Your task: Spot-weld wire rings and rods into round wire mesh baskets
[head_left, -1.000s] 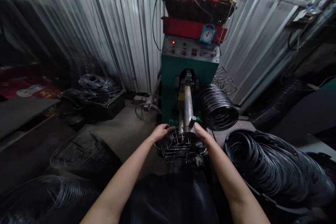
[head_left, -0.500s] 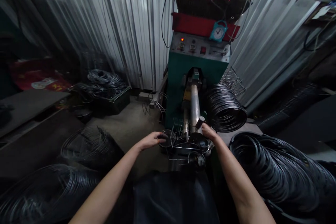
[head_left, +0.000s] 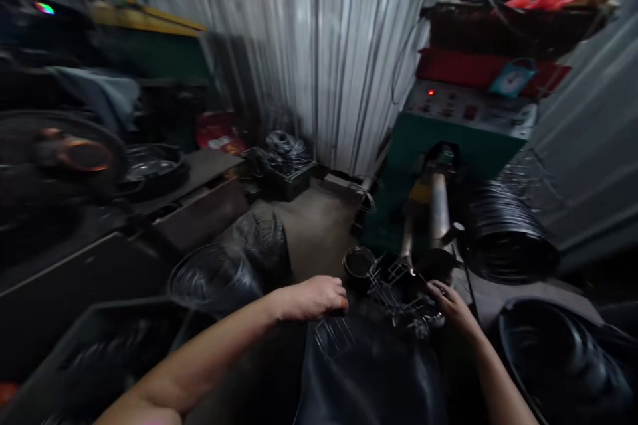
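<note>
My left hand [head_left: 316, 297] is closed in front of the dark apron [head_left: 369, 372], a small wire frame [head_left: 335, 337] hanging below its fingers. At the green machine [head_left: 458, 129], my right hand [head_left: 448, 299] has its fingers drawn together beside the lower end of the upper metal arm [head_left: 439, 209]. What they pinch is too blurred to make out; a thin bright line shows at the fingertips. Several bent wire pieces [head_left: 396, 295] lie in a tangle left of that hand, below the lower metal arm [head_left: 407, 242]. A round dark dish [head_left: 359, 261] sits left of the tangle.
On the right are a black wire coil [head_left: 513, 232] and a larger bundle of rings [head_left: 558, 352]. Wire baskets [head_left: 214, 275] stand on the left, near a crate [head_left: 109, 325] and a fan [head_left: 60, 166]. A wire-filled bin [head_left: 289, 176] is by the corrugated wall [head_left: 329, 66].
The view has swung left, so the machine appears farther right. My left hand has drawn back from the machine and closed on a wire frame. My right hand has come lower beside the metal arm.
</note>
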